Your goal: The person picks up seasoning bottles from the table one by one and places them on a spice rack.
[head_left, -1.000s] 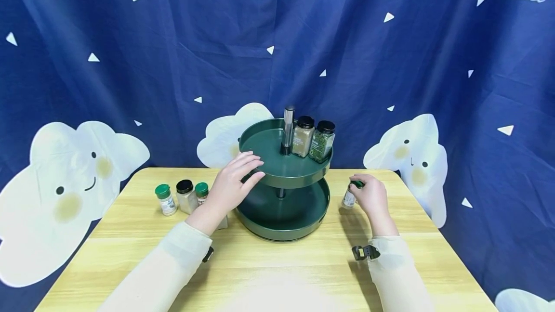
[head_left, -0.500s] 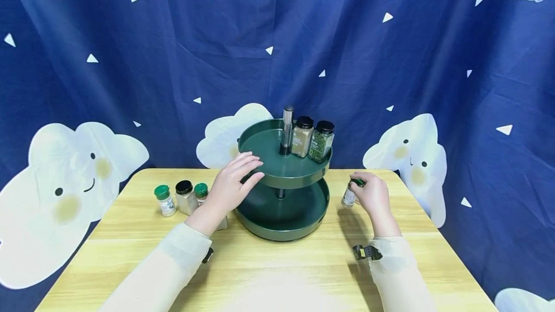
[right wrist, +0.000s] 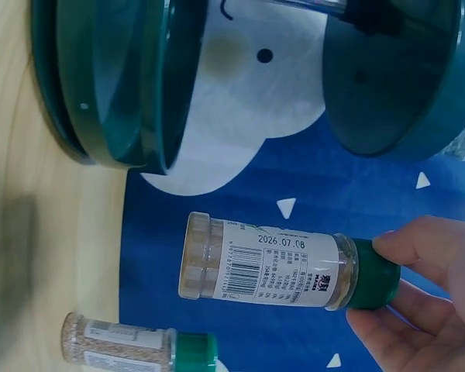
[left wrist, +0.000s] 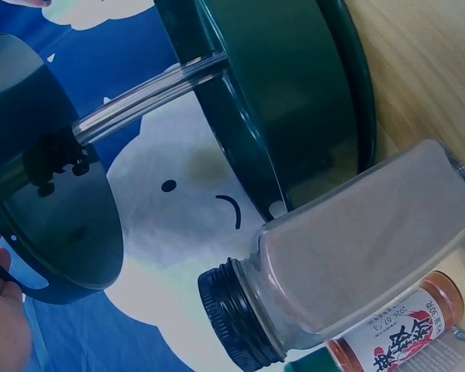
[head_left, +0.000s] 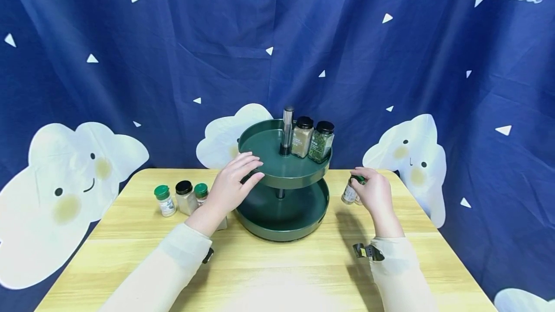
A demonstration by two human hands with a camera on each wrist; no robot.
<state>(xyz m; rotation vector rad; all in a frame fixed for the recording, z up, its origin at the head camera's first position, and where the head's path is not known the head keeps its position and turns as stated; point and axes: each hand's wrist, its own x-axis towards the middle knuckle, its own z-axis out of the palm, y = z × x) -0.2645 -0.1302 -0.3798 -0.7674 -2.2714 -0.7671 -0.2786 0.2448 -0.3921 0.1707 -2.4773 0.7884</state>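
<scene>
My right hand pinches the green cap of a small spice bottle, which is clear of the table in the right wrist view. Behind it a second green-capped spice bottle stands on the table. At the centre is a dark green two-tier turntable with a clear post. My left hand holds the left rim of its upper tray, the rim between fingers and thumb. On that tray stand a black-capped jar of tan powder and one of green flakes.
Left of the turntable stand a green-capped shaker, a black-capped jar and a green-capped bottle. A larger powder jar is close under my left wrist, mostly covered by it in the head view. A blue curtain hangs behind the table.
My right hand has risen slightly with the spice bottle, and its shadow has moved away from the bottle's base. The left hand and the turntable look unmoved.
</scene>
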